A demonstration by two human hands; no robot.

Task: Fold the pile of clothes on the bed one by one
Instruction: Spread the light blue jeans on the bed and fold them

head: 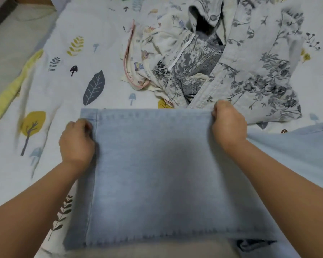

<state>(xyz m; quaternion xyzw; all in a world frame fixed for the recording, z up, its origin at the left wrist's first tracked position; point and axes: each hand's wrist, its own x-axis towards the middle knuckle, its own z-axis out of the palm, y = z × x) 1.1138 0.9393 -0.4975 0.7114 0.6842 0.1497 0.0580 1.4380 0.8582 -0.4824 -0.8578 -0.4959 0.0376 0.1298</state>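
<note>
A pair of light blue jeans (157, 164) lies in front of me on the bed, one leg stretched flat between my hands, with more denim spreading off to the right. My left hand (76, 142) grips the left hem edge of the leg. At the far right corner, my right hand (228, 123) grips the fabric with curled fingers. Behind the jeans sits the pile of unfolded clothes (222, 58): grey floral garments and a cream printed one with pink trim (138, 53).
The bed is covered by a white sheet (67, 86) printed with leaves, trees and mushrooms. Its yellow border (11, 90) runs along the left edge, with floor beyond. A dark item (250, 244) peeks from under the jeans at bottom right.
</note>
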